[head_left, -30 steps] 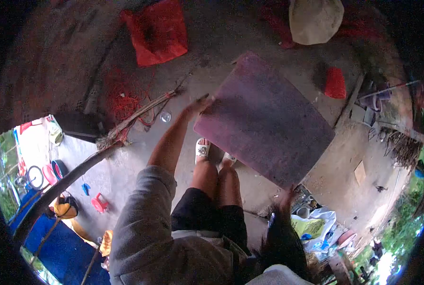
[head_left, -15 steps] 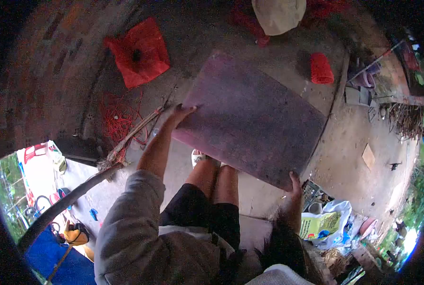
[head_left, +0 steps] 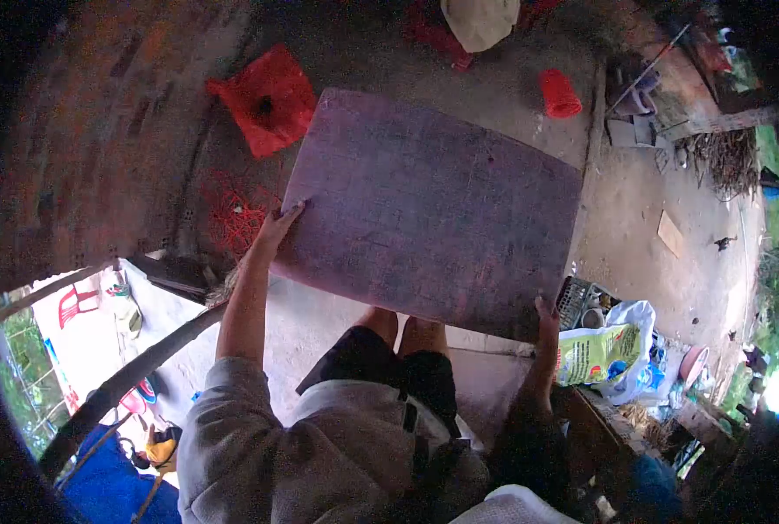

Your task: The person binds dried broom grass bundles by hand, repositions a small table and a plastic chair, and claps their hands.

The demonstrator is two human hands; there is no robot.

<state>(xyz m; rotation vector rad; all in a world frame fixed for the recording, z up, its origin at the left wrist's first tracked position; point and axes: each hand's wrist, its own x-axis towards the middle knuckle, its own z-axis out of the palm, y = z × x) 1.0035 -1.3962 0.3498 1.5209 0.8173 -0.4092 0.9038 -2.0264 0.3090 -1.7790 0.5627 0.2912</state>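
A large, flat, purplish rectangular board (head_left: 433, 210) is held up in front of my body, its face stained and marked with faint lines. My left hand (head_left: 280, 227) grips its left edge, thumb on the upper face and fingers hidden beneath. At the lower right corner, my right hand (head_left: 546, 321) clasps the edge the same way. The board hides much of the floor and my feet; whether it is stiff or soft I cannot tell.
Red fabric (head_left: 271, 100) and tangled red cord (head_left: 235, 210) lie on the left. A red cylindrical basket (head_left: 560, 93) stands ahead on the right. Beside my right hand are a crate (head_left: 577, 301) and a printed sack (head_left: 594, 352). A pole (head_left: 136, 375) slants across the lower left.
The board has shifted left and turned to lie more level, showing more of its face. Both hands have kept their hold, and the left has moved left and slightly down.
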